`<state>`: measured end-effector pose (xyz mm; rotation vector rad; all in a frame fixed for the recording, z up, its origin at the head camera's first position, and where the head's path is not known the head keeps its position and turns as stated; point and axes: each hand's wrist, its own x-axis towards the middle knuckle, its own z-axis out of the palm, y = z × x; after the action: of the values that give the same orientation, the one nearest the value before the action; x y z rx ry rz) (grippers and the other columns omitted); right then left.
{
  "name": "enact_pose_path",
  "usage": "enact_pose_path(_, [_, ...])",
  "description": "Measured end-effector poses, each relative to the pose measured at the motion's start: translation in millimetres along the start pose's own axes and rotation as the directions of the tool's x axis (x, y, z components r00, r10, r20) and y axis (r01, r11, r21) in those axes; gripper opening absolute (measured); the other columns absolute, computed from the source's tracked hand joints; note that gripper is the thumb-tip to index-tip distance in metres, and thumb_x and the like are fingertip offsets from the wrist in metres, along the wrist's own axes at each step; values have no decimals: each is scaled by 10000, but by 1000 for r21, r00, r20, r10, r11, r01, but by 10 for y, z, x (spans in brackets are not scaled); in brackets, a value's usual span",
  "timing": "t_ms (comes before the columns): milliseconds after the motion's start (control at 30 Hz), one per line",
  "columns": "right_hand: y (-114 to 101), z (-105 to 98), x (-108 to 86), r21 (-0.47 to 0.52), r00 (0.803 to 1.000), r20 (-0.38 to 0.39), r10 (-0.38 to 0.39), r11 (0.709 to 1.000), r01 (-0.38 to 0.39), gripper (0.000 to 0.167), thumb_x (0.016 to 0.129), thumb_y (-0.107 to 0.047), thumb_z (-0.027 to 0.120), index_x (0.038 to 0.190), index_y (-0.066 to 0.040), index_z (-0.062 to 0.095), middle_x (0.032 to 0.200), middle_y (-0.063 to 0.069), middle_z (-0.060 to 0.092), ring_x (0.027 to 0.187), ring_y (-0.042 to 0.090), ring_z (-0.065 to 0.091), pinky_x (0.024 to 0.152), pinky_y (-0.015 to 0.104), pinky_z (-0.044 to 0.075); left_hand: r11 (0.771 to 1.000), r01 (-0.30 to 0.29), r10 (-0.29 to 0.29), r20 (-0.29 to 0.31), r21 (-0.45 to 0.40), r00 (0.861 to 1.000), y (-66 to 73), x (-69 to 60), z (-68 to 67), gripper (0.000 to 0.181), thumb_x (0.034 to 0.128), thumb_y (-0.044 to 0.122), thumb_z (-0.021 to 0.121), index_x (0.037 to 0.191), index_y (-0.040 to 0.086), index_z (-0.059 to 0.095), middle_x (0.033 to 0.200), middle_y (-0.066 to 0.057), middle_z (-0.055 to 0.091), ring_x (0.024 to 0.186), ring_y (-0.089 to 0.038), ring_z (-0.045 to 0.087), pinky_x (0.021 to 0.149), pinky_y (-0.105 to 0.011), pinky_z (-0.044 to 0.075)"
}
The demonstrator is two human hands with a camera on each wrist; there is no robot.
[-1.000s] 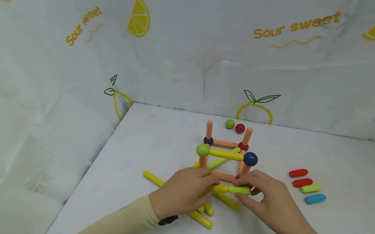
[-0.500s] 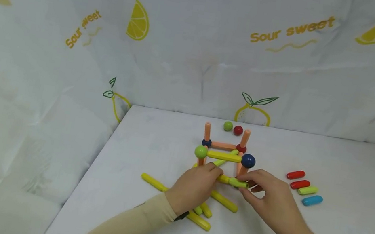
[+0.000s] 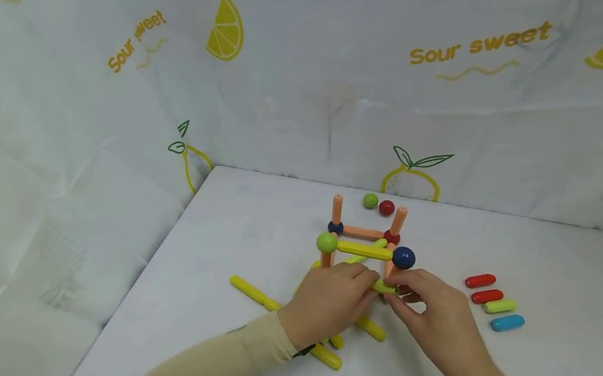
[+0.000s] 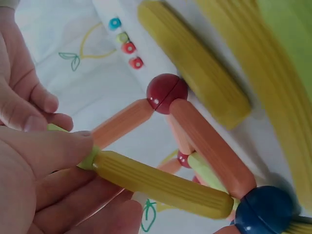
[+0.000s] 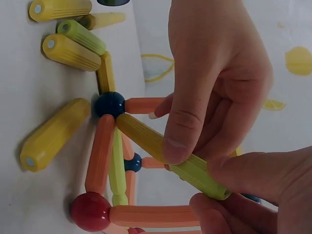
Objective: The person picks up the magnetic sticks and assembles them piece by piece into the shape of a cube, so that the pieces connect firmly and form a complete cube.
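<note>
My left hand (image 3: pixel 328 297) and right hand (image 3: pixel 437 321) hold a yellow magnetic rod (image 4: pixel 163 183) joined end to end with a lime-green one (image 5: pixel 199 176). The left thumb and fingers pinch it around the joint, while the right thumb and fingers pinch the free lime end. In the right wrist view the yellow end meets a dark blue ball (image 5: pixel 110 105) at a lower corner of the frame. That frame has orange rods (image 3: pixel 363 233), red balls (image 5: pixel 91 211) and a yellow top bar (image 3: pixel 365 250) between a green ball (image 3: pixel 326 242) and a blue ball (image 3: pixel 403 257).
Several loose yellow rods (image 3: pixel 248 289) lie left of and in front of the frame, partly under the left arm. Two red short rods (image 3: pixel 480 281), a lime one (image 3: pixel 500 305) and a blue one (image 3: pixel 507 323) lie to the right. Behind are a green ball (image 3: pixel 370 201) and a red ball (image 3: pixel 386 208).
My left hand has slid right along the joined rods toward the right hand, covering the yellow one in the head view. The pair has moved slightly away from me, toward the frame.
</note>
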<state>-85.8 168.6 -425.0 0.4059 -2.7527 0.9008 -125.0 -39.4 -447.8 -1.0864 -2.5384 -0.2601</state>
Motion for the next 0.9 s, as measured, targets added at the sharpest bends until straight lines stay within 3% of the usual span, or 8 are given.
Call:
enact_pose_path(100, [-24,-56,9,-34,998,-59,-16,999,14,304,838,-180,948,1107,-187,808,1048,-12,789,848,142,707,693,283,618,999,-6,7,-34,34,999,9,16,12,192,1034,353,748,1131,187,751,1065,83,789,889,-43,760,674,-152,586])
enact_pose_path(200, [-13,-150,58,-68,982,-181,-63,996,51,266,813,-183,963,1031,-168,811,932,-30,765,761,99,595,603,215,478,999,1,1,-42,54,999,16,28,15,194,1030,339,753,1111,163,743,995,69,776,825,-42,733,626,-143,560])
enact_pose_path(267, [12,-214,114,-69,964,-250,-88,995,72,258,822,-155,950,1034,-145,803,922,-15,753,751,105,557,611,196,444,998,6,-3,-45,69,999,20,32,20,195,1026,334,757,1102,156,740,960,67,763,807,-39,717,613,-138,549])
enact_pose_path(333, [49,-263,175,-56,959,-268,-95,995,83,288,846,-131,922,1102,-127,790,985,20,762,793,126,584,643,169,452,997,14,-11,-46,77,999,28,39,25,202,1017,333,769,1101,152,739,943,64,754,802,-41,709,609,-138,546])
enact_pose_path(500, [123,-294,248,13,991,-125,-49,999,51,425,924,-133,845,1331,-155,726,1247,59,756,1067,224,693,790,200,556,995,43,-41,-21,86,999,71,62,22,243,1015,345,775,1144,140,754,967,54,768,810,-53,728,611,-153,559])
enact_pose_path(600, [149,-274,262,32,998,-50,-40,999,42,447,938,-145,842,1365,-159,710,1283,60,752,1115,260,708,832,283,602,992,59,-58,-8,109,998,94,87,14,283,1021,350,767,1183,119,760,998,35,787,802,-66,740,608,-160,561])
enact_pose_path(900, [163,-234,318,43,997,-30,-68,997,69,367,951,-175,842,1304,-185,744,1274,17,763,1040,203,716,829,330,615,991,82,-81,-12,103,997,84,81,-42,326,993,335,811,1198,84,783,1004,1,801,811,-83,751,650,-176,596])
